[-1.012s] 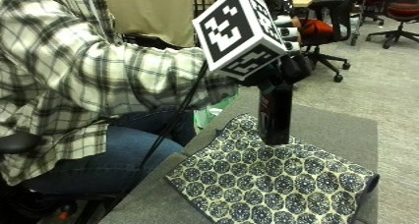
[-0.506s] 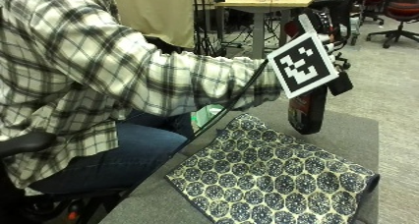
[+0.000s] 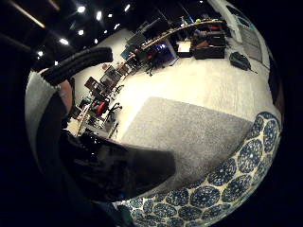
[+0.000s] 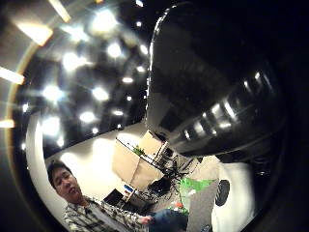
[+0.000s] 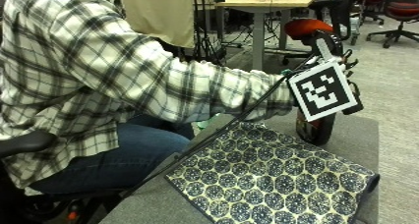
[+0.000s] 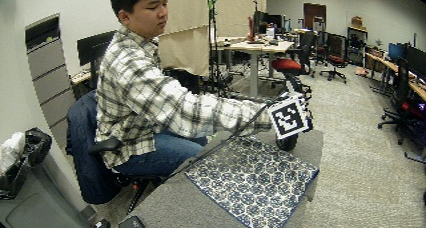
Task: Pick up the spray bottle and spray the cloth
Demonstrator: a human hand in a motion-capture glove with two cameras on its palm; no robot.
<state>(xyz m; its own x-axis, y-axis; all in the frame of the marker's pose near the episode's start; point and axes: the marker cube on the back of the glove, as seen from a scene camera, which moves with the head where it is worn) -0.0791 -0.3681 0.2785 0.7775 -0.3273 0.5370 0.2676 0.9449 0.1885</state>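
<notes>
Glossy plastic makes the spray bottle [image 5: 316, 128] rigid but slippery, we judge, so our gloved hand [image 5: 337, 52] grips its neck, above the soft cloth [image 5: 275, 180].

Cloth [image 5: 275, 177] flat on table [image 5: 357, 130]; spray bottle [image 5: 316, 128] above cloth's far edge

The outside view sits close beside the table [image 5: 367, 135], looking across the patterned cloth [image 5: 275, 180], the wide outside view stands farther back and higher, sharing that cloth [image 6: 256, 180], while both palm views ride tight against the dark spray bottle [image 3: 113, 170], one facing the table, the other the ceiling lights.
</notes>
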